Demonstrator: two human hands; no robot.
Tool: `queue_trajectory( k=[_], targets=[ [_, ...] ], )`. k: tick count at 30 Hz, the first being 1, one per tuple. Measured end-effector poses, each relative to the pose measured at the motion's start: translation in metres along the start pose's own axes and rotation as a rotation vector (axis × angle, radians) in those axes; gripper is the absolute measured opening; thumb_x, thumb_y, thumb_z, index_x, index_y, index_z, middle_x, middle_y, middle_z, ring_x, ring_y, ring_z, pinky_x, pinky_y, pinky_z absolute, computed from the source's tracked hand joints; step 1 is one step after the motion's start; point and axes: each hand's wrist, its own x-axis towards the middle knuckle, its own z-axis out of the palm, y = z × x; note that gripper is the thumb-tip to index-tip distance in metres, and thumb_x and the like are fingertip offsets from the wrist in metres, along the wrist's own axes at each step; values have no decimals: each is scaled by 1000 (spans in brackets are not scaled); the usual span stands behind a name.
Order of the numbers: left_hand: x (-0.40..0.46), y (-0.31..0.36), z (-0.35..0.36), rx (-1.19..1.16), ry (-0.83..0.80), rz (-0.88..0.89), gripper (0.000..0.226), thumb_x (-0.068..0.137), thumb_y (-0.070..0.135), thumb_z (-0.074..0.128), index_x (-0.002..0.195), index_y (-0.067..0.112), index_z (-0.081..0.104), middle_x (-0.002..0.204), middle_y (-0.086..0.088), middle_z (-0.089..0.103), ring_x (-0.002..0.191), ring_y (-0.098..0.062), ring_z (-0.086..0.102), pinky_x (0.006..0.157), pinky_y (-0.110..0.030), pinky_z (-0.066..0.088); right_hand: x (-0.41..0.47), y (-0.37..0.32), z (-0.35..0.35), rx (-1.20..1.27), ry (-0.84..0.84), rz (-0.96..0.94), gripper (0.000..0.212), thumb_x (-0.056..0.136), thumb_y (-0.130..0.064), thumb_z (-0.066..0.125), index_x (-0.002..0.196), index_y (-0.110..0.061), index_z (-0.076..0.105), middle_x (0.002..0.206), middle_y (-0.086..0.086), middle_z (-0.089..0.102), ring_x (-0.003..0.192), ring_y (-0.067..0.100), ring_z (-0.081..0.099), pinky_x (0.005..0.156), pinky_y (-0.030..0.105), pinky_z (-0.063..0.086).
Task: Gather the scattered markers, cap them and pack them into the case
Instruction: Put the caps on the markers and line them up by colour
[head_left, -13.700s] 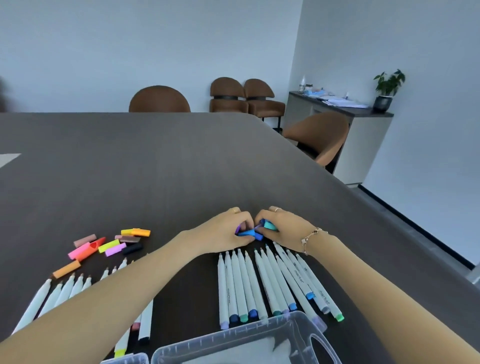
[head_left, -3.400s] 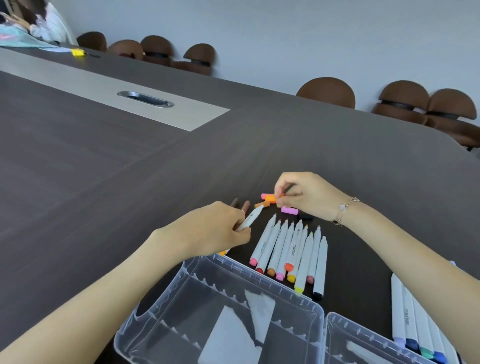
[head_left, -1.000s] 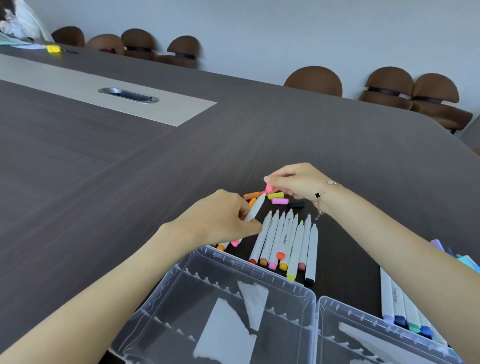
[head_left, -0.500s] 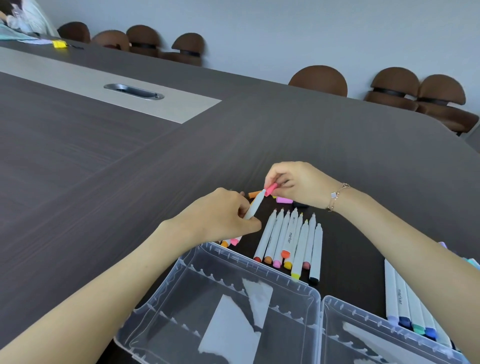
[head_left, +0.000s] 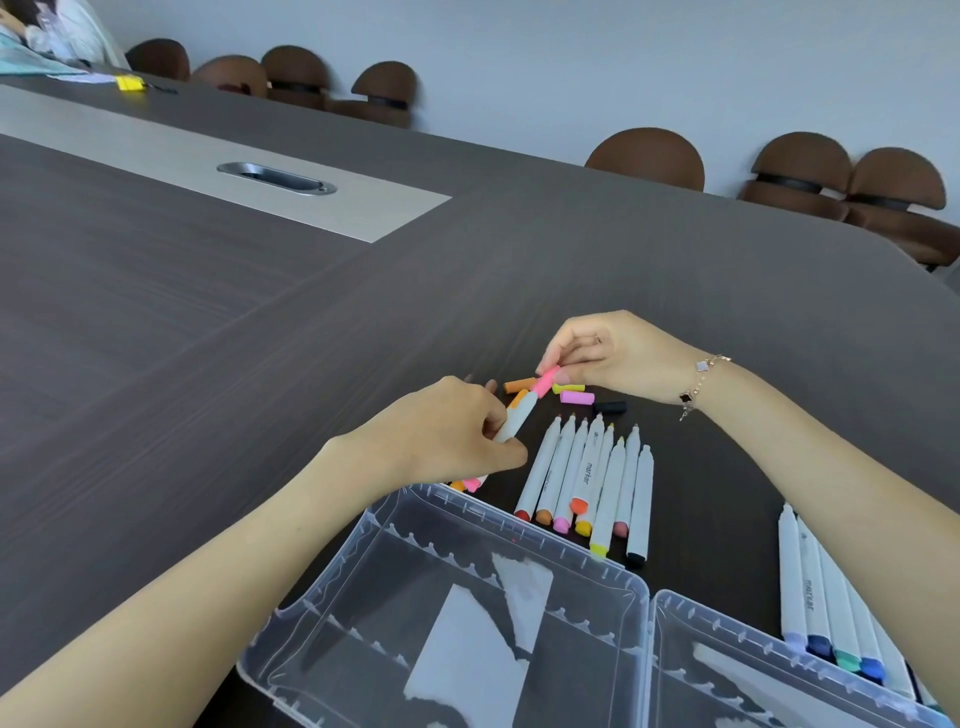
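My left hand (head_left: 441, 441) grips a white marker (head_left: 514, 422) tilted up to the right, with further markers under the hand. My right hand (head_left: 608, 353) pinches a pink cap (head_left: 546, 380) that sits on that marker's tip. Loose caps lie just beyond: orange (head_left: 518, 385), yellow-green (head_left: 569, 387), pink (head_left: 576, 397) and black (head_left: 610, 407). A row of several uncapped white markers (head_left: 589, 478) lies on the dark table (head_left: 260, 338). The clear plastic case (head_left: 441, 613) stands open in front. More markers (head_left: 826, 597) with blue and green ends lie at the right.
The case's second half (head_left: 779, 675) lies open at the lower right. A pale inlay with a metal cable slot (head_left: 275, 177) runs across the table's far left. Brown chairs (head_left: 644, 156) line the far edge. A person sits at the far left corner.
My right hand has brought the pink cap onto the tip of the marker that my left hand holds. The view has shifted slightly.
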Motion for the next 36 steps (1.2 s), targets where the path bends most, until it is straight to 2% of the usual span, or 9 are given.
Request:
queue_trajectory(
  k=[2, 6, 11, 15, 20, 27, 32, 34, 36],
  targets=[
    [1, 0, 2, -3, -6, 12, 36, 88, 36, 55, 65, 8, 53, 56, -1, 46, 47, -12, 38, 51, -20, 34, 0, 1, 1, 89, 20, 38, 18, 84, -14, 68, 101, -7, 68, 97, 2, 73, 91, 7, 70, 76, 14, 53],
    [3, 2, 3, -19, -5, 23, 38, 91, 36, 52, 59, 17, 46, 54, 3, 45, 46, -11, 38, 51, -22, 36, 2, 2, 6, 278, 21, 113, 19, 88, -15, 62, 104, -7, 69, 100, 8, 73, 95, 16, 70, 85, 24, 55],
    [3, 1, 5, -19, 13, -1, 39, 94, 37, 48, 62, 16, 47, 57, -1, 46, 46, -12, 37, 49, -23, 35, 2, -1, 12, 359, 94, 160, 22, 88, -13, 64, 103, 2, 68, 96, 14, 73, 86, 18, 72, 72, 17, 55],
    [6, -1, 7, -27, 38, -13, 43, 96, 39, 44, 64, 11, 51, 52, 1, 43, 42, -12, 35, 45, -21, 32, 3, -3, 19, 305, 161, 195, 21, 87, -15, 65, 98, 2, 69, 87, 14, 73, 71, 11, 72, 61, 14, 54],
    [6, 1, 6, -50, 51, -6, 47, 96, 35, 46, 53, 18, 40, 48, 4, 37, 35, -10, 32, 37, -10, 27, 5, -7, 23, 259, 212, 201, 23, 86, -19, 67, 90, 4, 68, 78, 12, 72, 63, 9, 70, 58, 14, 53],
    [13, -1, 5, -83, 82, -13, 46, 95, 31, 49, 54, 14, 38, 48, 2, 31, 37, -11, 27, 39, -12, 26, 9, -15, 22, 158, 274, 181, 19, 87, -15, 66, 88, 4, 69, 71, 8, 69, 51, 2, 66, 47, 7, 46],
    [14, -9, -3, -27, 65, -17, 48, 92, 33, 54, 53, 13, 36, 49, 1, 32, 43, -15, 27, 48, -26, 30, 10, -12, 22, 70, 235, 175, 19, 88, -20, 65, 88, -3, 72, 77, 6, 73, 66, 10, 71, 65, 18, 57],
    [14, -10, -2, 36, 123, -54, 47, 90, 37, 54, 54, 12, 38, 48, 0, 35, 44, -16, 30, 47, -26, 30, 8, -10, 16, -158, 264, 158, 21, 91, -25, 60, 89, -7, 71, 77, -5, 70, 66, 1, 66, 67, 12, 53],
    [12, -13, -3, 114, 182, -96, 48, 89, 39, 53, 52, 14, 37, 46, 0, 37, 43, -16, 33, 45, -23, 29, 3, -8, 5, -316, 338, 152, 19, 92, -24, 55, 91, -13, 70, 80, -8, 66, 66, -3, 58, 65, 4, 41]
  ],
)
